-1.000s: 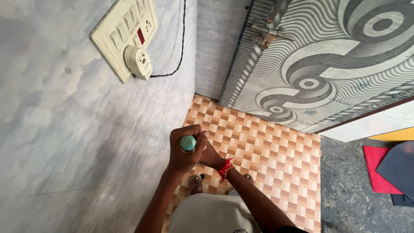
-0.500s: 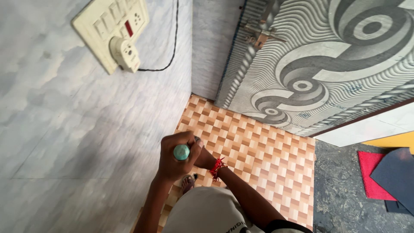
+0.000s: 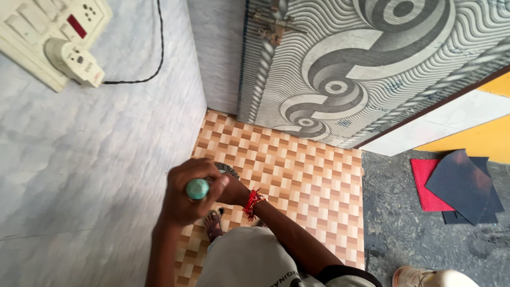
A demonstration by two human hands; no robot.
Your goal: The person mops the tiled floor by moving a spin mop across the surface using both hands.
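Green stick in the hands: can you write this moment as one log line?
left hand: gripping green-tipped handle | right hand: on handle lower down | bristles: on checkered floor | feet: sandals

cream switchboard (image 3: 37, 37) with plug on grey wall, patterned door (image 3: 361, 69), red mat (image 3: 429, 183) beside checkered floor (image 3: 308, 180).

Left hand (image 3: 183, 194) in a closed grip, right hand (image 3: 231, 191) clasped just beside it, both arms lowered.
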